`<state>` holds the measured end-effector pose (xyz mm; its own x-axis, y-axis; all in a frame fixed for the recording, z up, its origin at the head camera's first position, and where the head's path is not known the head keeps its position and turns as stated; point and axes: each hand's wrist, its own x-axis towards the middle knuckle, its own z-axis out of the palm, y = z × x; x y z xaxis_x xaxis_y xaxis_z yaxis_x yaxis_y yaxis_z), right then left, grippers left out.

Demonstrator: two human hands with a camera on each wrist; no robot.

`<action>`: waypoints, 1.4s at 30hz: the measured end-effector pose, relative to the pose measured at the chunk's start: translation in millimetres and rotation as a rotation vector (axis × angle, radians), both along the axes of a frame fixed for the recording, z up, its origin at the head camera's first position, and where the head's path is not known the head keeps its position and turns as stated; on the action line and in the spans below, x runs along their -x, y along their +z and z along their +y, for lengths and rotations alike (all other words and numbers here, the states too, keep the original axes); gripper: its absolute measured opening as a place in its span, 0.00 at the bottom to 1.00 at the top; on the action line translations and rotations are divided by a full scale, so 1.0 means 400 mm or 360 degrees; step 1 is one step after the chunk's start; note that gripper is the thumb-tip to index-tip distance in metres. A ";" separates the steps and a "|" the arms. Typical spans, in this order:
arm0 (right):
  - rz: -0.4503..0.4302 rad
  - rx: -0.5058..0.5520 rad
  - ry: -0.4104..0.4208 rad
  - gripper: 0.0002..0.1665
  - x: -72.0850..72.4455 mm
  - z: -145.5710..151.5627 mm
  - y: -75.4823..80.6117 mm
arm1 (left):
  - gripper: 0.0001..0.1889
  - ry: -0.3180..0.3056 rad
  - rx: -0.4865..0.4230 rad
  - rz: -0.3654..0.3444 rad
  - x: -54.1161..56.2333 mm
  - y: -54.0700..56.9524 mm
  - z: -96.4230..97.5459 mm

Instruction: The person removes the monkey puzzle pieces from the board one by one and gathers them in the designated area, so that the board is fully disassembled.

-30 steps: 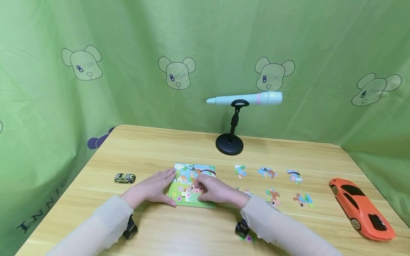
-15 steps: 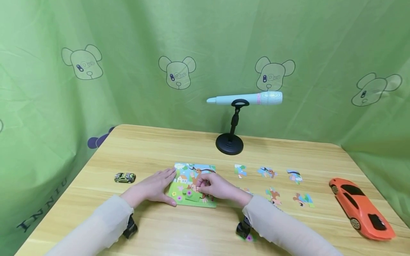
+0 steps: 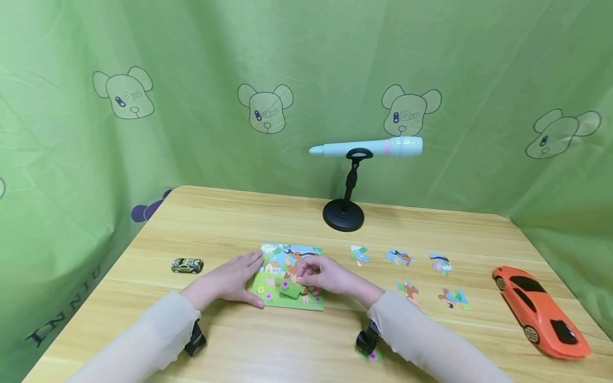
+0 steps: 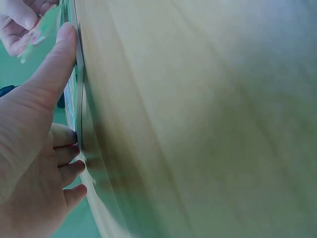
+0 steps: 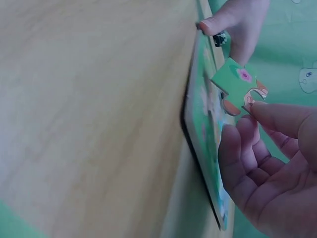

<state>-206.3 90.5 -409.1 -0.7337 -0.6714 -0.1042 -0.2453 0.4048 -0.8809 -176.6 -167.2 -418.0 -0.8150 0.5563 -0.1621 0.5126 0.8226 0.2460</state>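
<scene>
A picture puzzle board [image 3: 272, 270] lies on the wooden table in front of the person. The left hand [image 3: 236, 280] rests at its left side, fingers extended along the edge and thumb at the near corner. Over the board's near right part, the right hand [image 3: 330, 275] pinches a green puzzle piece [image 3: 290, 289] between thumb and fingers. In the right wrist view this puzzle piece [image 5: 235, 82] shows a pink flower and is held tilted above the board. Its other end is partly hidden by the fingertips. The left wrist view shows the left thumb [image 4: 58, 59] against the board's edge.
Several loose puzzle pieces [image 3: 400, 258] lie right of the board, one partly hidden near the right wrist. An orange toy car [image 3: 536, 308] stands far right, a small toy car [image 3: 187, 265] at left. Behind, a blue microphone [image 3: 364, 148] sits on a black stand [image 3: 343, 215].
The right hand has shifted slightly right, and the puzzle piece in it has turned and tilted, its green side now showing. The left hand stays in place.
</scene>
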 end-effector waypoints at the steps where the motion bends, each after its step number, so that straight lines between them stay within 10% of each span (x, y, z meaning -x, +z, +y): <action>1: -0.0001 0.0003 -0.0003 0.03 0.000 0.005 0.003 | 0.59 0.0000 -0.0002 0.0001 0.000 0.000 0.000; 20: 0.0088 -0.0014 -0.0023 0.06 -0.020 0.206 0.056 | 0.59 0.0002 -0.0004 -0.0004 -0.002 0.004 0.003; 42: -0.0071 -0.0084 0.0270 0.03 -0.091 0.511 0.025 | 0.59 0.0017 0.0006 -0.0001 -0.003 0.002 0.003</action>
